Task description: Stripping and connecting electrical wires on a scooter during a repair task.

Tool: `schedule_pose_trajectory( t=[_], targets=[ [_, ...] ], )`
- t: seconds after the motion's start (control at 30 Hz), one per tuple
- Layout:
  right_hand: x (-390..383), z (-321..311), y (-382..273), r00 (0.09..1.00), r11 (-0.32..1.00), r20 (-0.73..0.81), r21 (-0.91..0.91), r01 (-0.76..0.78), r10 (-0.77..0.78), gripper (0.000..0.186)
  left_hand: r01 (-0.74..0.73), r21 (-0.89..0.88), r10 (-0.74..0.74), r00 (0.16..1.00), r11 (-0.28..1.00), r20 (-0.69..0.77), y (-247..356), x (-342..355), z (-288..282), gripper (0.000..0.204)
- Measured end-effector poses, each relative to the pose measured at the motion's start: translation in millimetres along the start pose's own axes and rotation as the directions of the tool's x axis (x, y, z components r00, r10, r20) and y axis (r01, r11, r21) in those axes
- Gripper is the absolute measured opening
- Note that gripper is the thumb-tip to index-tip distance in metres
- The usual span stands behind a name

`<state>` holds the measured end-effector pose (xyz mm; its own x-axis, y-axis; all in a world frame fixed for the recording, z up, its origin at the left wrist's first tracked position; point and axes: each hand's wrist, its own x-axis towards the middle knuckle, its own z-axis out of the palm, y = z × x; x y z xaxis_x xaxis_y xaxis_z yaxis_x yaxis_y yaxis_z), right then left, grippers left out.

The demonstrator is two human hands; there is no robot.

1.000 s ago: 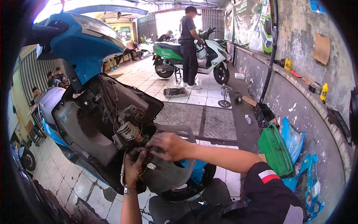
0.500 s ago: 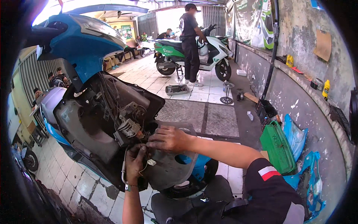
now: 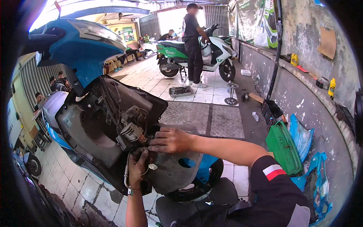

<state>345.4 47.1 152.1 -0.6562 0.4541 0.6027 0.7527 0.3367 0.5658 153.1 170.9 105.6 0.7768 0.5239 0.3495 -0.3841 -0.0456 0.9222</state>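
Note:
Both my hands meet at the opened front of a blue scooter (image 3: 85, 56), its dark inner panel (image 3: 90, 128) bared. My left hand (image 3: 138, 163) is closed, thumb and fingers pinched on thin wiring. Below its fingertips hangs a white connector plug (image 3: 152, 166) on a thin wire. My right hand (image 3: 171, 140) is closed too, its curled fingers at the same wiring; just what they pinch is hidden. Right behind them sits a metal-bodied electrical part (image 3: 131, 131) with a wire bundle (image 3: 113, 102) rising above it. Under my hands lies a grey plastic fender panel (image 3: 176, 172).
A green metal toolbox (image 3: 283, 149) and blue body panels (image 3: 301, 132) lie along the right wall. Farther off, a person (image 3: 193, 45) stands by a green and white scooter (image 3: 172, 53). A black tray (image 3: 180, 91) and a metal stand (image 3: 231, 94) are on the tiled floor.
My hands stay together at the wiring with only slight finger movement. The whole view has shifted a little; the connector plug hangs slightly differently.

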Motion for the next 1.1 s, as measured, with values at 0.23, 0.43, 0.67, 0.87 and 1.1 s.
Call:
schedule_pose_trajectory(
  t=[0.23,0.43,0.67,0.87,1.1],
  targets=[
    [-7,1,-1,0.989,0.992,0.093,0.046,-0.116,0.111,0.035,-0.031,0.089,0.032,0.999,0.996,-0.011,6,-5,3,0.015],
    [9,4,-38,0.764,0.634,0.231,0.442,-0.634,0.603,0.026,-0.079,0.214,0.078,0.997,0.974,0.014,-3,-7,-3,0.011],
    [13,-6,-27,0.527,0.087,0.597,0.608,-0.789,0.605,0.033,-0.047,0.119,0.05,0.999,0.992,-0.019,-12,-4,0,0.011],
    [-3,-12,-22,0.893,0.789,0.093,0.435,-0.434,0.44,0.036,-0.074,0.097,0.076,0.997,0.992,-0.018,-6,-1,3,0.01],
    [-7,1,-15,0.963,0.931,0.049,0.249,-0.268,0.264,0.034,-0.028,0.163,0.042,0.996,0.986,-0.083,7,-7,8,0.012]
  ],
)
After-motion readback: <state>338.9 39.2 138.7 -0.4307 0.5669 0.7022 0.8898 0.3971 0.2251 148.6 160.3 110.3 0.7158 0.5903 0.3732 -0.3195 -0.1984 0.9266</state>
